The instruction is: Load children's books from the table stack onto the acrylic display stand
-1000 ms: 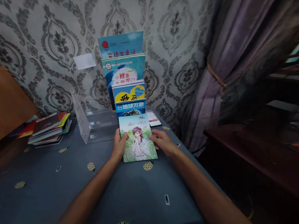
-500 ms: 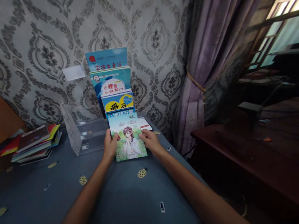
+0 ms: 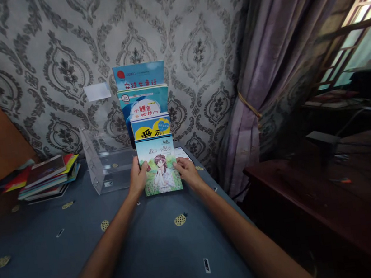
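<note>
A small green-and-white book with a drawn girl on its cover is upright between my hands. My left hand grips its left edge, thumb on the cover, and my right hand pinches the right edge. Directly behind it, a yellow-and-blue book, a teal book with a white oval and a light blue book rise in steps. They stand at the right part of a clear stepped rack, whose lower right is hidden by the books and my left hand.
A pile of books lies at the left on the blue tablecloth. A phone-like flat object is behind my right hand. Beyond the table's right edge are a purple curtain and a dark red desk.
The held book has moved up and back, now covering nearly all of the blue book behind it. The whole view has shifted slightly.
</note>
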### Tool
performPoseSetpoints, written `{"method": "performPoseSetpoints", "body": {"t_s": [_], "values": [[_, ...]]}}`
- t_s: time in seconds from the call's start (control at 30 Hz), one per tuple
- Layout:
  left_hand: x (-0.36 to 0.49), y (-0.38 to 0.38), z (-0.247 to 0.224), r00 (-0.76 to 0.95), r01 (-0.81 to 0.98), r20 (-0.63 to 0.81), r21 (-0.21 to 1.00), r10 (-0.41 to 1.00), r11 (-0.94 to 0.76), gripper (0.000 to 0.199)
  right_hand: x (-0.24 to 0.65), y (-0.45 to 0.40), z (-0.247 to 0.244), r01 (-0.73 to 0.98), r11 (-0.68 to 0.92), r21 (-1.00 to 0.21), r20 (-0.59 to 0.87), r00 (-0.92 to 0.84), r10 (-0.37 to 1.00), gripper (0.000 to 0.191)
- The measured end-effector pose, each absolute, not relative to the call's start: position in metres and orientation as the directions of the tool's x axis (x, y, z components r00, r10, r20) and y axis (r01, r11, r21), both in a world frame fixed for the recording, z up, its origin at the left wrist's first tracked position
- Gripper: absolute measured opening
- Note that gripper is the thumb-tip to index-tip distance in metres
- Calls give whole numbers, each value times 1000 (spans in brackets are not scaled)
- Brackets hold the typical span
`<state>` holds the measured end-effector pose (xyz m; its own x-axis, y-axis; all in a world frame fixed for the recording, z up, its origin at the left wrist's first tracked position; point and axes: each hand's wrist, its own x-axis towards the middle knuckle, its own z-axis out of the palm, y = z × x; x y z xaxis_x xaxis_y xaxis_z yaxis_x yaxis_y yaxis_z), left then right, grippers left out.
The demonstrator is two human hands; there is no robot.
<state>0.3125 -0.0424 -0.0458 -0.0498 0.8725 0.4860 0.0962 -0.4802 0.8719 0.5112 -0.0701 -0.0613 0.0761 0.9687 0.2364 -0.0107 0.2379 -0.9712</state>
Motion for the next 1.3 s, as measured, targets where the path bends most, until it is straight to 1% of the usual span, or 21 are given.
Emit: {"method": "performPoseSetpoints", "body": {"t_s": [0.13, 0.27, 0.37, 0.53, 0.67, 0.8, 1.03, 1.17, 1.3], "values": [[312, -37, -43, -34, 83, 492, 869, 870, -488, 20, 513, -68, -55, -15, 246, -969, 245, 48, 968, 47], [313, -30, -37, -59, 62, 504, 863, 861, -501, 23, 514, -61, -46, 13, 267, -964, 267, 41, 963, 48], [312, -25, -31, -60, 49, 526, 850, 848, -524, 23, 514, -55, -37, 70, 340, -938, 343, 30, 939, 44], [308, -14, -24, -49, 48, 604, 797, 796, -602, 24, 515, -43, -24, 169, 481, -860, 488, 2, 873, 32], [304, -3, -20, -35, 7, 662, 750, 749, -662, 28, 513, -31, -19, 202, 531, -823, 544, 6, 839, 30], [301, 0, -14, -12, 11, 709, 705, 705, -709, 26, 511, -25, -18, 206, 575, -792, 588, 4, 808, 30], [297, -1, -6, 5, 61, 748, 662, 664, -747, 28, 513, -27, -10, 237, 612, -755, 627, -16, 779, 29], [298, 1, -4, 9, 55, 762, 646, 647, -762, 30, 515, -27, -8, 215, 650, -729, 662, -21, 749, 27], [298, 0, -5, 19, 60, 764, 643, 645, -763, 32, 518, -25, -11, 226, 632, -741, 643, -31, 765, 25]]}}
